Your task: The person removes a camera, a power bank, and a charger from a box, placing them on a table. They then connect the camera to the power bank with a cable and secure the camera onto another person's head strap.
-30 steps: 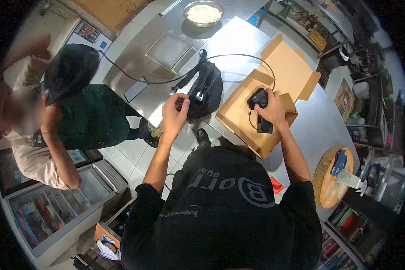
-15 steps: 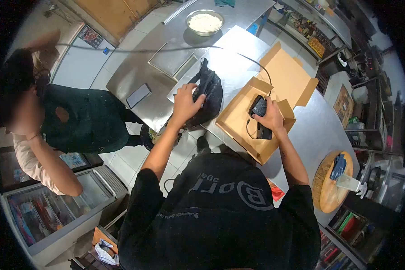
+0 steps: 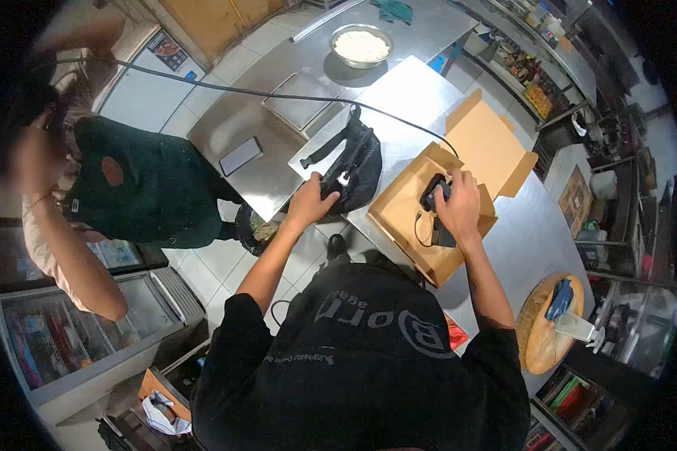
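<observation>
A black mesh bag [image 3: 362, 169] with straps lies at the table's edge, and a small white item [image 3: 344, 179] shows on it. My left hand [image 3: 311, 206] grips the bag's near left side between thumb and fingers. To the right is an open cardboard box [image 3: 399, 233] with its lid folded back. Inside the box my right hand [image 3: 461, 207] is closed around a small black device [image 3: 432, 192], partly hidden by the fingers. Near it in the box are a thin black cord [image 3: 417, 231] and a dark block-like piece [image 3: 444, 234].
A long black cable [image 3: 278, 95] crosses above the table into the box. On the metal table [image 3: 278, 60] are a phone [image 3: 241, 155] and a bowl of white food [image 3: 362, 46]. A wooden board [image 3: 538, 342] stands right. Another person in a green apron [image 3: 150, 188] is left.
My left hand has moved from the bag's top strap down to its near side, and the strap has flopped left. My right hand has turned over the device, staying in the box.
</observation>
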Tool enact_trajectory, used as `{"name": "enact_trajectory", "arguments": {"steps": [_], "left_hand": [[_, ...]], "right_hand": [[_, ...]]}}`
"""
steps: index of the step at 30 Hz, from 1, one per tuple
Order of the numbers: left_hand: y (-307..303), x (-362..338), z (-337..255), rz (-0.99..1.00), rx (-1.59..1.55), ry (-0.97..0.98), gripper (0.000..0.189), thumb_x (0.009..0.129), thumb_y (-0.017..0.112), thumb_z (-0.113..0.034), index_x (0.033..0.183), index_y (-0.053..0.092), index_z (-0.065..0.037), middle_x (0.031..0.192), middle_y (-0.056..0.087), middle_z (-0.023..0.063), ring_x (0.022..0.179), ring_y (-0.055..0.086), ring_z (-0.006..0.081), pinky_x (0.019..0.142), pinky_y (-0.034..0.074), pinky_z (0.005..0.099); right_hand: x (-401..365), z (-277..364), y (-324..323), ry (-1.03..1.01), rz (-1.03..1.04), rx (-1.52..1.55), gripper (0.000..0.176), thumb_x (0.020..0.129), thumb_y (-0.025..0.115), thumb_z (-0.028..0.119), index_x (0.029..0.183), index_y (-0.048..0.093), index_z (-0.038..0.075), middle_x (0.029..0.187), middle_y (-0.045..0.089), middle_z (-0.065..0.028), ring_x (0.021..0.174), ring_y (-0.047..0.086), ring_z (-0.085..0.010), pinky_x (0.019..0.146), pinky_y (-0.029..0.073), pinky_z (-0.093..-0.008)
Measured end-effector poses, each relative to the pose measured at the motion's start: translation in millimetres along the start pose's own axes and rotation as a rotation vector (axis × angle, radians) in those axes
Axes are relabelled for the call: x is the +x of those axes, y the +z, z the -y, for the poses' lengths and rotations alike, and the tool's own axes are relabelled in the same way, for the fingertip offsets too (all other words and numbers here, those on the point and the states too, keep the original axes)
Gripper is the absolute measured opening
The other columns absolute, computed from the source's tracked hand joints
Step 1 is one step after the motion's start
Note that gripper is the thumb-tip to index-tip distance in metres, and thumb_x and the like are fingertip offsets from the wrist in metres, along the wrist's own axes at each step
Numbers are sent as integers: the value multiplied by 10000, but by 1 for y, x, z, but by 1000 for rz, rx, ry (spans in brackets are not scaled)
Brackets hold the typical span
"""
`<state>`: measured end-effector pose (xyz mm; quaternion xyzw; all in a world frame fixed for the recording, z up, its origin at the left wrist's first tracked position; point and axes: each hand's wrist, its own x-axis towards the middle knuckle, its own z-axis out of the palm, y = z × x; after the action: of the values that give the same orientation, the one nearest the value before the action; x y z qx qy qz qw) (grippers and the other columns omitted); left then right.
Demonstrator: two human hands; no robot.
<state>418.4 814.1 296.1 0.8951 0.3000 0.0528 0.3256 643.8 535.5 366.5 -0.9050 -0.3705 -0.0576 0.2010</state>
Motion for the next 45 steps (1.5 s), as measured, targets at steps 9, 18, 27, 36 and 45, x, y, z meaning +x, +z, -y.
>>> {"name": "enact_trajectory", "arguments": {"steps": [9, 18, 27, 36, 45], "left_hand": [[0, -15, 13, 78, -51, -73, 396, 928, 704, -275, 1152, 547, 11, 904, 695, 287, 943, 669, 495, 812, 508, 555], [0, -22, 21, -33, -522, -121, 283, 1059, 563, -292, 1161, 577, -29, 654, 645, 164, 529, 669, 261, 557, 514, 403], [6, -32, 32, -43, -736, -272, 465, 997, 697, -362, 1281, 615, -4, 763, 637, 14, 586, 575, 79, 530, 446, 247], [21, -39, 47, -163, -649, -87, 307, 889, 756, -238, 1097, 686, -22, 731, 683, 57, 548, 607, 116, 551, 478, 303], [27, -28, 39, -132, -745, -222, 375, 940, 661, -230, 1233, 689, 3, 781, 729, 128, 578, 701, 192, 575, 538, 327]], "right_hand": [[65, 62, 45, -356, 185, 459, 390, 915, 604, 59, 1306, 599, 65, 1130, 634, -228, 1021, 631, -409, 907, 514, -480], [116, 81, 110, -258, 409, 431, 605, 829, 715, 86, 1393, 510, 168, 1163, 599, -247, 1065, 633, -449, 950, 519, -497], [121, 78, 107, -283, 341, 373, 297, 819, 717, 62, 1091, 604, 95, 996, 581, -168, 983, 612, -389, 873, 509, -472], [97, 101, 85, -240, 280, 539, 379, 821, 711, 74, 1184, 603, 68, 1092, 615, -185, 1031, 626, -376, 920, 510, -461], [77, 120, 95, -282, 213, 238, 678, 754, 782, 196, 1383, 529, 168, 1382, 396, -329, 1136, 558, -509, 1037, 478, -482]]}}
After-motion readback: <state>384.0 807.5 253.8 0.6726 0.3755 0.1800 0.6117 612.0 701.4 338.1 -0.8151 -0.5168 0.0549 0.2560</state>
